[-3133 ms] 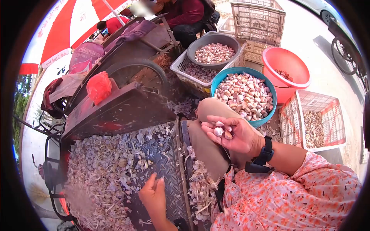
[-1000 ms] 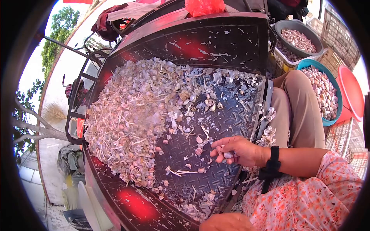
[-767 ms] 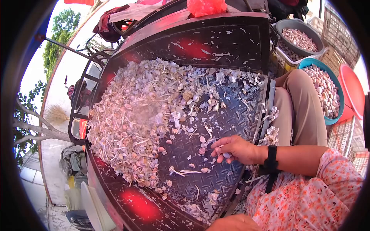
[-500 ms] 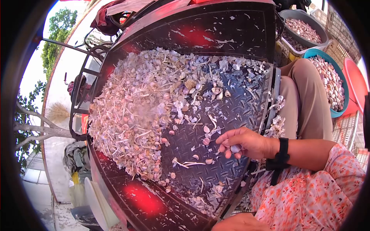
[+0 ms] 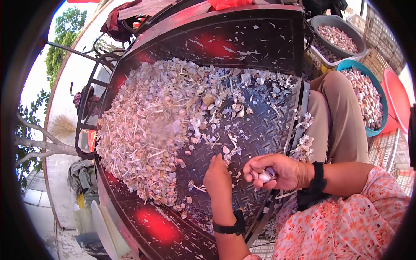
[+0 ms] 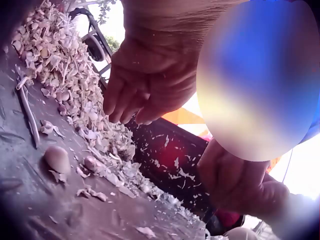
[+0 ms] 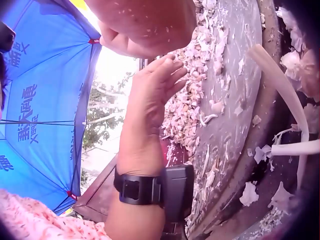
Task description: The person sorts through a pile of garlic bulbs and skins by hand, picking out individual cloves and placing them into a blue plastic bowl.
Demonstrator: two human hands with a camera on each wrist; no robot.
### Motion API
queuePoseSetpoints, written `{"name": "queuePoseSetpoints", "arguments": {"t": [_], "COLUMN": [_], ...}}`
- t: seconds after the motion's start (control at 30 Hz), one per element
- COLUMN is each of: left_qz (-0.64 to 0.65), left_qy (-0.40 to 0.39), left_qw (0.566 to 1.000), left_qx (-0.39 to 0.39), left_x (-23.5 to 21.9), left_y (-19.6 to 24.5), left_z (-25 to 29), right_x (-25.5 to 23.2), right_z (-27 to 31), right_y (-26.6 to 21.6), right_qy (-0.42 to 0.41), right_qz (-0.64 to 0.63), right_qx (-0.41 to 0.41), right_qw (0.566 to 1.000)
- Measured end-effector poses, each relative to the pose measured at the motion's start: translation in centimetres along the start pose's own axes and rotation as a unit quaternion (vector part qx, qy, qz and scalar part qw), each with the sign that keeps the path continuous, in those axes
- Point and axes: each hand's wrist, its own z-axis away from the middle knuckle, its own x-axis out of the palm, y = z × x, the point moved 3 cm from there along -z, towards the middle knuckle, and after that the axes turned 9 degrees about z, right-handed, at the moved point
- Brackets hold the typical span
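A dark checker-plate cart bed point(image 5: 255, 130) carries a big heap of garlic skins, stalks and cloves point(image 5: 156, 130). My left hand point(image 5: 216, 168) hovers just over the plate with relaxed fingers and holds nothing; loose garlic cloves point(image 5: 225, 151) lie just beyond its fingertips. In the left wrist view the left hand point(image 6: 142, 87) hangs above a single clove point(image 6: 56, 159). Just to its right, my right hand point(image 5: 263, 174) curls round a few pale garlic cloves point(image 5: 264, 176). The right wrist view shows the left hand point(image 7: 155, 92) with a black wrist strap point(image 7: 145, 190).
My knee in tan trousers point(image 5: 338, 117) sits against the cart's right rim point(image 5: 299, 112). Beyond it stand a teal basin of peeled cloves point(image 5: 347, 64), a grey basin of cloves point(image 5: 318, 21) and a red basin point(image 5: 401, 102). Bare plate lies in front of the heap.
My left hand has come up from the bottom edge onto the plate beside the right hand. The right hand has drawn back slightly and closed tighter on its cloves.
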Motion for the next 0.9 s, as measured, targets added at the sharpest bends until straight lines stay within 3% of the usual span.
{"name": "queuePoseSetpoints", "arguments": {"t": [0.03, 0.1, 0.23, 0.3, 0.33, 0.37, 0.4, 0.47, 0.53, 0.63, 0.7, 0.73, 0.77, 0.83, 0.9], "left_qz": [0.0, -0.059, -0.096, 0.102, 0.103, 0.34, 0.552, 0.649, 0.779, 0.832, 0.82, 0.818, 0.838, 0.855, 0.863], "left_qy": [0.0, -0.129, -0.091, -0.059, -0.059, -0.033, -0.005, 0.003, -0.002, -0.188, -0.232, -0.238, -0.169, -0.107, -0.069], "left_qw": [1.0, 0.989, 0.991, 0.992, 0.992, 0.932, 0.809, 0.754, 0.612, 0.39, 0.332, 0.332, 0.326, 0.318, 0.276], "left_qx": [0.001, -0.039, 0.02, -0.042, -0.039, -0.124, -0.201, -0.102, 0.132, 0.347, 0.405, 0.406, 0.403, 0.396, 0.418], "left_x": [0.0, 0.7, 1.0, -0.7, -1.5, -2.3, -3.1, -5.7, -7.7, -10.8, -11.8, -11.7, -11.5, -11.0, -10.7], "left_y": [0.3, 0.7, 0.0, 0.4, 1.2, 2.0, 2.8, 4.7, 7.2, 10.3, 11.4, 11.8, 12.1, 12.3, 11.7], "left_z": [-0.1, -0.1, 0.8, 1.2, 1.7, 2.5, 3.6, 6.1, 8.6, 10.0, 10.7, 11.1, 11.4, 12.0, 12.5], "right_x": [0.0, -0.2, -0.6, -0.8, -0.9, -1.0, -1.0, -0.8, -0.7, -0.6, -0.6, -0.6, -0.7, -0.8, -0.9], "right_z": [0.1, 0.4, 0.4, 0.5, 0.6, 0.8, 0.8, 0.8, 0.8, 0.8, 0.9, 0.9, 0.9, 0.9, 0.8], "right_y": [-0.1, -0.5, -0.8, -0.9, -1.0, -1.0, -0.9, -1.1, -0.9, -0.4, -0.2, -0.1, 0.0, 0.1, 0.1], "right_qy": [0.0, 0.02, 0.051, 0.05, 0.052, 0.054, 0.056, 0.056, 0.064, 0.069, 0.072, 0.077, 0.075, 0.081, 0.083], "right_qz": [0.0, 0.04, 0.033, 0.039, 0.045, 0.045, 0.047, 0.051, 0.059, 0.058, 0.062, 0.066, 0.065, 0.059, 0.054], "right_qx": [-0.001, -0.021, -0.051, -0.054, -0.057, -0.059, -0.063, -0.067, -0.061, -0.05, -0.048, -0.049, -0.051, -0.052, -0.052], "right_qw": [1.0, 0.999, 0.997, 0.997, 0.996, 0.996, 0.995, 0.995, 0.994, 0.995, 0.994, 0.994, 0.994, 0.994, 0.994]}}
